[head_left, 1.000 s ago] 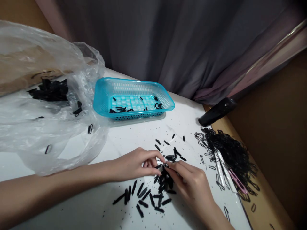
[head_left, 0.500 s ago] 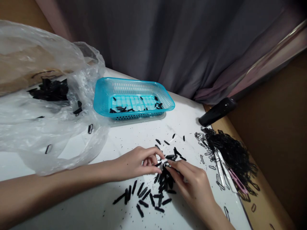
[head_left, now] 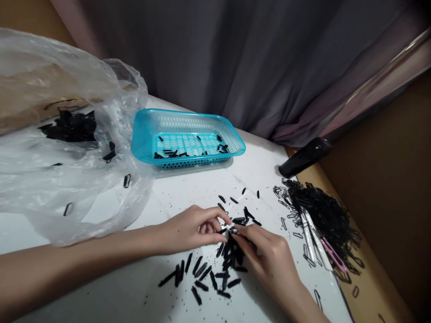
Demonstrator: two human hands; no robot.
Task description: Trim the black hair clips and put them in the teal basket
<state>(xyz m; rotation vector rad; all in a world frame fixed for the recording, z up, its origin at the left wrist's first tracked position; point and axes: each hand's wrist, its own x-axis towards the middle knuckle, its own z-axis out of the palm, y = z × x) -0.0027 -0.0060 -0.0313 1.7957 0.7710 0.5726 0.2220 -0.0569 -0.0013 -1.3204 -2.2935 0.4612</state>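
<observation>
My left hand (head_left: 198, 229) reaches in from the left, thumb and index finger curved with a gap between their tips. One small black strip shows in that gap; I cannot tell whether the fingers touch it. Close against it, my right hand (head_left: 266, 251) pinches a small dark piece (head_left: 233, 230) between thumb and index finger, mostly covered by the fingertips. Under both hands lies a heap of short black strips (head_left: 230, 258). More loose black strips (head_left: 201, 270) are spread on the white tabletop toward me.
A blue plastic basket (head_left: 188, 159) with some black strips stands behind my hands. Clear plastic bags (head_left: 111, 215) with black pieces cover the left. On the right lie a black cylinder (head_left: 303, 159), a tangle of thin black loops (head_left: 319, 206) and a pink-handled tool (head_left: 333, 255) near the table edge.
Almost nothing differs. My right fingers have shifted very slightly at the pinched piece; my left hand stays in place.
</observation>
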